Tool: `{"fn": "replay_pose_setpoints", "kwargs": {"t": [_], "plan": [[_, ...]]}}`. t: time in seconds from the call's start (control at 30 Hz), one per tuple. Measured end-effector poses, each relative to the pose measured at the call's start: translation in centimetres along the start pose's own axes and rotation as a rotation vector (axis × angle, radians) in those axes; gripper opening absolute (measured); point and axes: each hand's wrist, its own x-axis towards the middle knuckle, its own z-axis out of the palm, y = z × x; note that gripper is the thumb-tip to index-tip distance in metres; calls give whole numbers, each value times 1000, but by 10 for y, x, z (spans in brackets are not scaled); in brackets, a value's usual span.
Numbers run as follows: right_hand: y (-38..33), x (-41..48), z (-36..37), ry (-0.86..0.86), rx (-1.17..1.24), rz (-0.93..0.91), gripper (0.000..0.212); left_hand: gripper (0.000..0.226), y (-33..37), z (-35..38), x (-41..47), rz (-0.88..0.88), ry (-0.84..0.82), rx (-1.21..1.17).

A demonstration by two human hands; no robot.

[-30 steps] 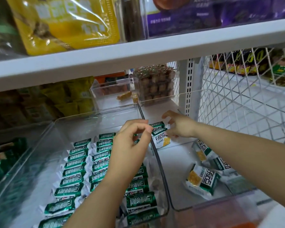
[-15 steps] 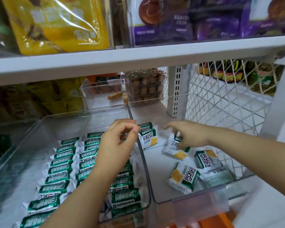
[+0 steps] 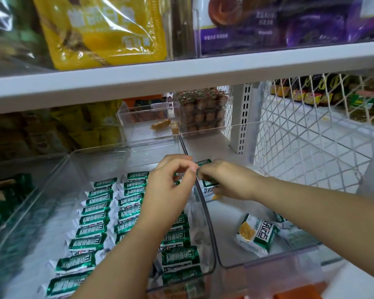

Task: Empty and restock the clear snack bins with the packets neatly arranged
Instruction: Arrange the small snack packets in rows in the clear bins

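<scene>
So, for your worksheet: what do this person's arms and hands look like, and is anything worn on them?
The left arm and right arm are bare to the frame edge, no sleeves. The left hand and right hand show no gloves, rings, watch or bracelet.

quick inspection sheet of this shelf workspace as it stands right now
surface: white shelf carrying two clear bins, the left bin and the right bin
job's things: green packets in neat rows in the left bin; loose packets lying anyhow at the right bin's front
clutter: nothing seen
hands: right hand grips a packet at the right bin's back left; left hand curled over the left bin beside it, grip unclear
cables: nothing seen
surroundings: wire mesh on the right, small clear bins behind, yellow bag on the shelf above
</scene>
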Motion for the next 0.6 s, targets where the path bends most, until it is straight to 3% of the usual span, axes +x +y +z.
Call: {"fn": "replay_pose_setpoints", "kwargs": {"t": [0.17, 0.33, 0.4, 0.5, 0.6], "plan": [[1, 12, 2, 23, -103, -41, 53, 19, 1, 0, -1, -10, -7, 9], [6, -14, -27, 86, 110, 110, 42, 18, 2, 0, 0, -29, -16, -11], [8, -36, -37, -129, 140, 202, 35, 18, 3, 0, 0, -28, -18, -9], [9, -61, -40, -609, 115, 427, 63, 18, 3, 0, 0, -17, -14, 3], [7, -71, -31, -679, 81, 437, 72, 17, 2, 0, -1, -7, -13, 10]]}}
